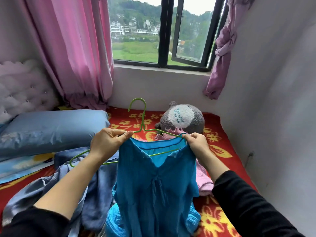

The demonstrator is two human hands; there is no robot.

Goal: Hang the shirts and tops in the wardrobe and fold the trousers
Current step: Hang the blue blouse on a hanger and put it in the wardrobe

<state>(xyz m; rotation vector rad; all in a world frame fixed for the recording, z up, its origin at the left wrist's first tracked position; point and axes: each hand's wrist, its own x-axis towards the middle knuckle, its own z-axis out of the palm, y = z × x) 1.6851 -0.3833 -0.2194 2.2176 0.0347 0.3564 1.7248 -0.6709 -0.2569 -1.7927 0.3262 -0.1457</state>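
A bright blue top [153, 183] hangs in front of me over the bed, held up by its neckline. A thin green wire hanger [143, 115] sits partly inside the neck, hook pointing up. The hanger's right arm is under the fabric and its left arm sticks out bare to the left. My left hand [107, 142] pinches the top's left shoulder together with the hanger wire. My right hand [196, 142] pinches the right shoulder of the top at the hanger's right arm.
Under the top lie a grey-blue garment [71, 185] and a pink garment [203, 180] on the red flowered bedspread [220, 151]. A blue pillow [51, 129] lies at left, a grey plush toy [183, 120] at the back. Window and wall close off the far and right sides.
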